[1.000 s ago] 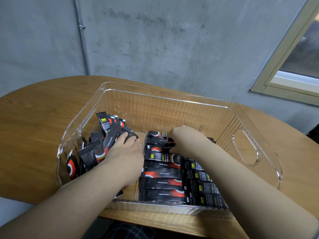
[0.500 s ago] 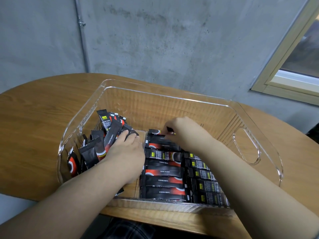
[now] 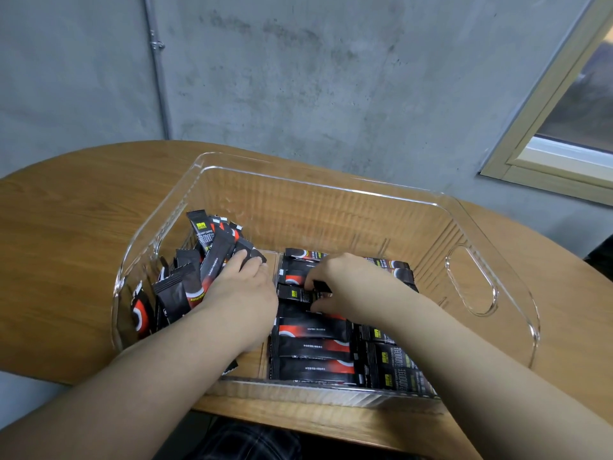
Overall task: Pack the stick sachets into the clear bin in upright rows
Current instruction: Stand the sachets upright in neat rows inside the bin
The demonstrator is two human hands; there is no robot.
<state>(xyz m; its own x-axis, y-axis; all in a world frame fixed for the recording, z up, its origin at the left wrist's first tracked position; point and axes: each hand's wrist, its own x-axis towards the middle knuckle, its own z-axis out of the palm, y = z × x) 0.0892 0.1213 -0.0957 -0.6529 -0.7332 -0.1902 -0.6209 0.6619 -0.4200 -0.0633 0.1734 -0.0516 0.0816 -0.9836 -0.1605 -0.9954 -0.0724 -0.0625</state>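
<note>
Sitting on desk (image 3: 66,227): clear bin (image 3: 331,184), holding every sachet.
Head view, left hand (image 3: 243,290): lying flat with straight fingers, pressing the leaning sachets (image 3: 212,257) at the bin's left side.
Head view, right hand (image 3: 348,287): pinching one black sachet (image 3: 320,287) between thumb and fingers, over the packed rows (image 3: 315,346).

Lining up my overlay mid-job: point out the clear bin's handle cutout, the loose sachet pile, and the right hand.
clear bin's handle cutout (image 3: 471,280), head view, on the opening in the right wall.
loose sachet pile (image 3: 185,283), head view, on a leaning sachet's black face.
right hand (image 3: 351,287), head view, on its back.
</note>
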